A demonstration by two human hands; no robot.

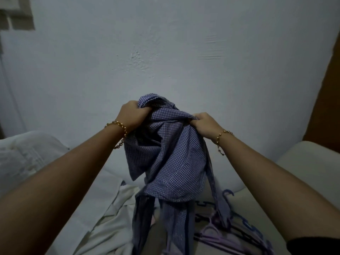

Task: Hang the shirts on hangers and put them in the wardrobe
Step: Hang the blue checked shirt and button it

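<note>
Head view showed both hands, left hand (131, 112) and right hand (204, 122), clutching the bunched blue checked shirt (171, 159) above the bed (303, 159); its trailing hem risked snagging the plastic hangers (237, 225) beneath.

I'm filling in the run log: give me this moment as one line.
left hand: grips checked shirt | right hand: grips same shirt | shirt: bunched, lifted | hangers: lying below | white garment: lying left

Blue-and-white checked shirt (171, 162), white garment (117, 214), lilac and blue hangers (230, 229), gold bracelets (119, 133), pale wall (165, 52).
</note>
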